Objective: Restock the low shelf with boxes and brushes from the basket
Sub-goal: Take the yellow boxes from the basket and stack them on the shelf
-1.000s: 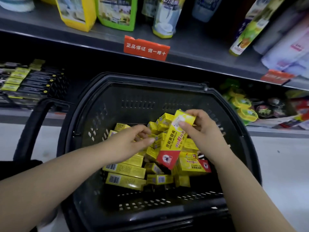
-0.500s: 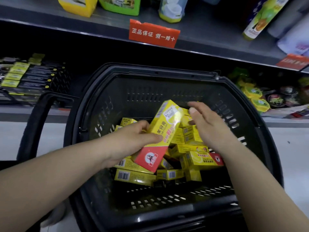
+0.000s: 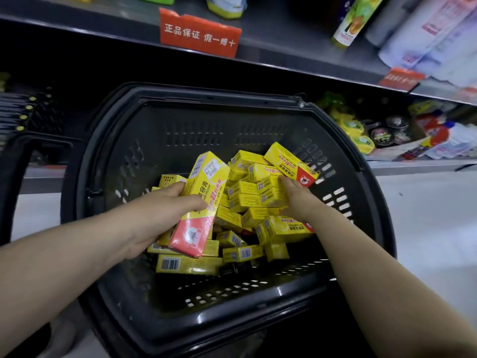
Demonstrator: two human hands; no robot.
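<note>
Below a grey metal shelf (image 3: 284,40) with a red tag (image 3: 200,32), a black basket (image 3: 108,177) sits against the low shelf (image 3: 413,164), over pale floor (image 3: 426,228). Behind the basket the low bay is dark. Left of the basket, black packs (image 3: 25,109) are dim and cut off by the frame edge; brushes cannot be picked out. Right of the basket stand yellow tubs (image 3: 353,126) and round tins (image 3: 382,136), blurred. Inside the basket lies a heap of yellow boxes (image 3: 247,197). The left hand (image 3: 160,213) grips a long yellow-and-red box (image 3: 204,200), thumb curled across its face, tilted above the heap. The right hand (image 3: 296,200) reaches into the heap, fingers curled under a second long box (image 3: 289,161); its grasp is partly hidden.
</note>
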